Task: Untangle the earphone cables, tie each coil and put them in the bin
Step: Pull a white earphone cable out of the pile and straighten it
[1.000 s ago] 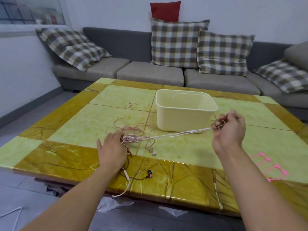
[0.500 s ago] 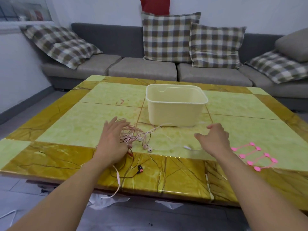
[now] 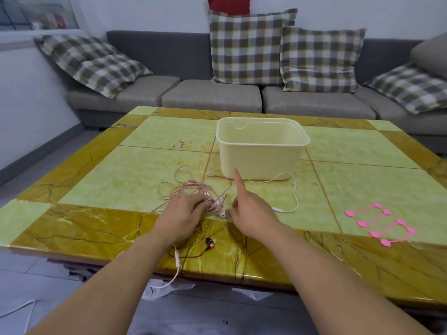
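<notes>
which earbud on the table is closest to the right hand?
The white earbud, lying just left of the right hand beside the pink tangle. The black-and-red earbud sits nearer the table's front edge, below both hands.

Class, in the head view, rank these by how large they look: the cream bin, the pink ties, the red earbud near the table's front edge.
1. cream bin
2. pink ties, taken as a group
3. red earbud

The earbud lies nearest the camera yet looks smallest.

We are in a home living room — grey fabric sofa (image 3: 212,95), checked cushions (image 3: 246,47), glossy green-and-amber marble tabletop (image 3: 135,180).
</notes>
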